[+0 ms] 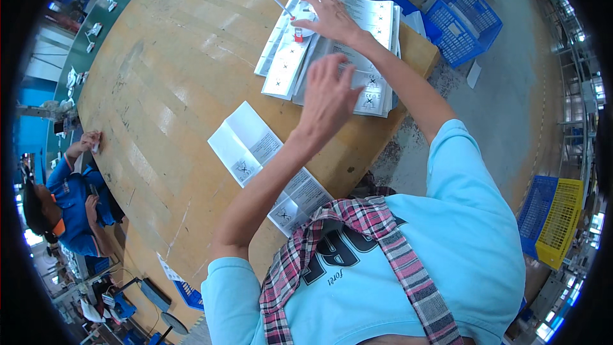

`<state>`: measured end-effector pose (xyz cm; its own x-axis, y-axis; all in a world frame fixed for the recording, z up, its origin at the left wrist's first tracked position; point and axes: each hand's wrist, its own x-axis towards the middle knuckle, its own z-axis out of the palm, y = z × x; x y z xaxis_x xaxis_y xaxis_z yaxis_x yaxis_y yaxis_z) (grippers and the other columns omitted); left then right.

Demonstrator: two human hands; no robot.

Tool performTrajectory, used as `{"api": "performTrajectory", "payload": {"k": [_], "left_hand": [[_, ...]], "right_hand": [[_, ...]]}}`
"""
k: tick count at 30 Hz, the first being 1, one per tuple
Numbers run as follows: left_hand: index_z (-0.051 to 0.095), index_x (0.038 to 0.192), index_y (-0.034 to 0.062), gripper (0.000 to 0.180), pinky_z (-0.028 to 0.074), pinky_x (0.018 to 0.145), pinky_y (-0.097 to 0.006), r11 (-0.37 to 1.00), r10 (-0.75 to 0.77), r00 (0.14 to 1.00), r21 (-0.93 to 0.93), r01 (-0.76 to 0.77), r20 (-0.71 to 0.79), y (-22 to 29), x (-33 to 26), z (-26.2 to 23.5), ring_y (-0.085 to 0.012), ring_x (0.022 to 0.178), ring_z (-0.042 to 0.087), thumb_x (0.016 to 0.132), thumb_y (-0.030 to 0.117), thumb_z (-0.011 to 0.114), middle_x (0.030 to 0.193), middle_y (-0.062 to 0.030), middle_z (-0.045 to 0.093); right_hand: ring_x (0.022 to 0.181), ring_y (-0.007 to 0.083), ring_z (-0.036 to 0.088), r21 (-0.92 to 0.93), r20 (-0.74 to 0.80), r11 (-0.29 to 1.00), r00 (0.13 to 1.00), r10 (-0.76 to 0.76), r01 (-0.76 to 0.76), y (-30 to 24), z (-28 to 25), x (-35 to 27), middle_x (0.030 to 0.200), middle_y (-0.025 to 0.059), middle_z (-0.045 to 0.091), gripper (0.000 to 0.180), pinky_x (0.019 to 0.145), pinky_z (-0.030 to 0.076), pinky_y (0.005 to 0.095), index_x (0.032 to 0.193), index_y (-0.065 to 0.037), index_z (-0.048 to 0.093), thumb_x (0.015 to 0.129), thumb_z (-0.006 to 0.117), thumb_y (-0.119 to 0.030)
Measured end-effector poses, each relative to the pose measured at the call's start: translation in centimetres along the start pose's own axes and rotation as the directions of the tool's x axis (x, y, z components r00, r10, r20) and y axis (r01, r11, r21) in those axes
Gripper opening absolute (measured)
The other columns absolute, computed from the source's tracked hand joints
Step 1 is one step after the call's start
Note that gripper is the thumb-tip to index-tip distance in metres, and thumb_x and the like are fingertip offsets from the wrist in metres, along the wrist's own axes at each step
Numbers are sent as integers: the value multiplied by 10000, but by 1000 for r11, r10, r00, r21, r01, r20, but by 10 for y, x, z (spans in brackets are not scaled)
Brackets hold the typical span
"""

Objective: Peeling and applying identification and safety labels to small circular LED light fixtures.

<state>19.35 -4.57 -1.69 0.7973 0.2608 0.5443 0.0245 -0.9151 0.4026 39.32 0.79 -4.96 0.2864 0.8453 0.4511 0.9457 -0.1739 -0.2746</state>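
My right hand (333,19) reaches over stacks of printed paper sheets, its thumb and fingers spread. Beside its thumb lies a small item with a red part (299,35) and a pale round part, partly hidden by the hand. A thin grey rod (276,1) slants up and left from there. My left hand (329,96) hovers nearer to me, slightly blurred, fingers apart and nothing visible in it. Beneath it lie folded leaflets (284,71) and a wider stack of printed sheets (373,19). An unfolded, creased sheet (239,140) passes under my left forearm.
The wooden table (172,76) has a rounded edge. Past its right side stand blue plastic crates (463,25); blue and yellow baskets (559,220) are farther right. A co-worker in blue (76,204) sits at the left edge, near a green conveyor (96,32) carrying white parts.
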Motion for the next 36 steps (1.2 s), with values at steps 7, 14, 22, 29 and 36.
{"api": "performTrajectory", "payload": {"k": [7, 14, 22, 29, 36], "left_hand": [[504, 1255, -49, 586, 308, 1104, -429, 987, 109, 966, 88, -133, 234, 8, -27, 34, -335, 1315, 392, 804, 275, 694, 1367, -173, 449], [508, 1261, -20, 496, 345, 1085, -400, 976, 167, 955, 93, -195, 245, 5, -35, 39, -280, 1282, 446, 850, 226, 635, 1346, -152, 485], [602, 1148, 22, 318, 452, 967, -382, 992, 129, 978, -19, -128, 163, 2, -29, 15, -277, 1120, 578, 868, 169, 626, 1188, -120, 614], [673, 943, 90, 121, 520, 640, -361, 941, -278, 955, -227, 251, -98, 0, -17, -37, -281, 751, 669, 826, 119, 679, 876, -81, 684], [700, 954, 77, 223, 512, 672, -352, 974, -74, 975, -194, 116, 210, -12, -36, -15, -276, 804, 659, 796, 233, 722, 933, -93, 680]], "right_hand": [[1178, 331, 516, 110, -162, 993, 986, -34, 53, 15, -25, 1, 1211, 180, 577, 492, 1042, 379, 434, 1230, -72, 588, 866, 660, -395], [1137, 322, 536, 164, -168, 986, 986, 18, 10, 20, -38, -16, 1161, 162, 607, 406, 1032, 395, 421, 1157, -65, 632, 871, 658, -353], [1049, 315, 583, 235, -233, 971, 968, 91, -35, 34, -81, -40, 1104, 152, 640, 338, 907, 458, 392, 1122, -56, 656, 893, 645, -303], [942, 243, 654, 326, -335, 938, 914, 229, -116, 22, -124, -70, 1016, 108, 688, 236, 839, 498, 325, 1053, -61, 699, 907, 629, -232], [906, 227, 666, 382, -152, 903, 950, 274, -199, 14, -109, -88, 992, 115, 701, 233, 811, 510, 319, 1024, -43, 712, 909, 634, -230]]}}
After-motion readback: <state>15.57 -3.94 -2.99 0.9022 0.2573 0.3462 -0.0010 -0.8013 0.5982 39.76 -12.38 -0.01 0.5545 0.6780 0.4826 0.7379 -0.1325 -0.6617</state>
